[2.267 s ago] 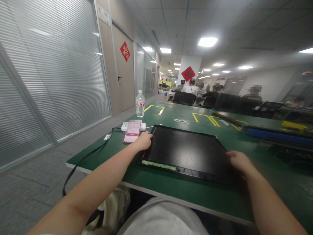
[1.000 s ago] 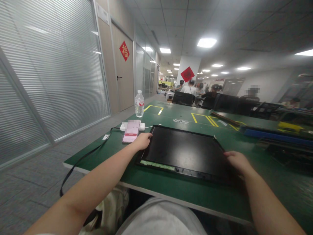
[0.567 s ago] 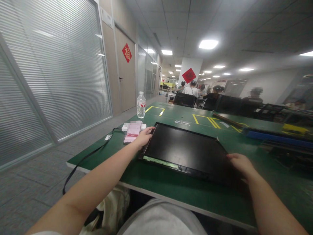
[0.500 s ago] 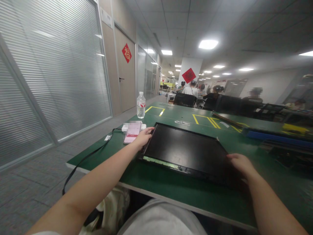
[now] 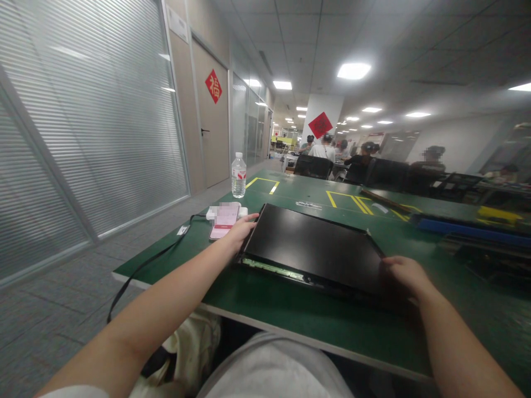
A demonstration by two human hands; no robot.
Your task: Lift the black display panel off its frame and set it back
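Observation:
A flat black display panel (image 5: 317,243) lies in front of me over the green table (image 5: 249,298). A pale green circuit strip (image 5: 271,268) shows along its near left edge. My left hand (image 5: 241,231) grips the panel's left edge, its fingers at the far left corner. On the opposite side, my right hand (image 5: 404,273) holds the right edge, thumb on top; the fingers underneath are hidden. Whether the panel rests fully on the table I cannot tell.
Beyond my left hand are a phone with a pink screen (image 5: 224,222) and a water bottle (image 5: 238,176). A black strap (image 5: 153,258) hangs over the left table edge. Yellow tape (image 5: 350,200) marks the table. A long blue item (image 5: 468,231) lies right. People sit behind.
The panel has shifted very slightly up in the view with both hands still on its edges. Otherwise the scene looks the same.

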